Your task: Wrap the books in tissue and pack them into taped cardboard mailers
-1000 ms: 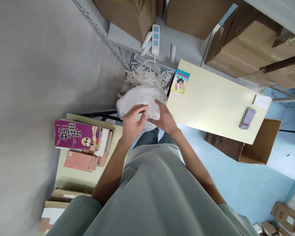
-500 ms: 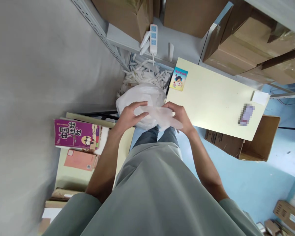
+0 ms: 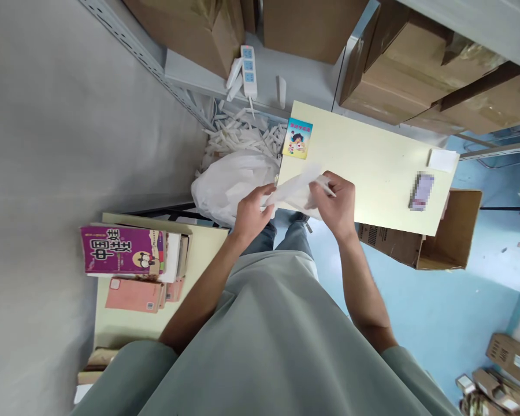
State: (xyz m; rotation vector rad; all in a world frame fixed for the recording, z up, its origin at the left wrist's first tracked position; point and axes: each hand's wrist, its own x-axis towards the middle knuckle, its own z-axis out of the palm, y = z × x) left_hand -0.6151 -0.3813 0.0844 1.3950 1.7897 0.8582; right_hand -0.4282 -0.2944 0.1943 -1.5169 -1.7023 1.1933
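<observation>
We hold the thin white wrap [image 3: 291, 189] between our left hand [image 3: 265, 201] and right hand [image 3: 323, 189], fingers of both clamped on it. Its long side points to two o'clock from our left fingers. The bag [image 3: 231, 184] is at eleven o'clock from that hand.

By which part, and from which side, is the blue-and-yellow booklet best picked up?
The booklet lies flat on the cream table, its left long edge seemingly at the rim. I would come from the left and pinch that edge from above and below; the opposite edge lies over the tabletop, probably leaving little room beneath.
</observation>
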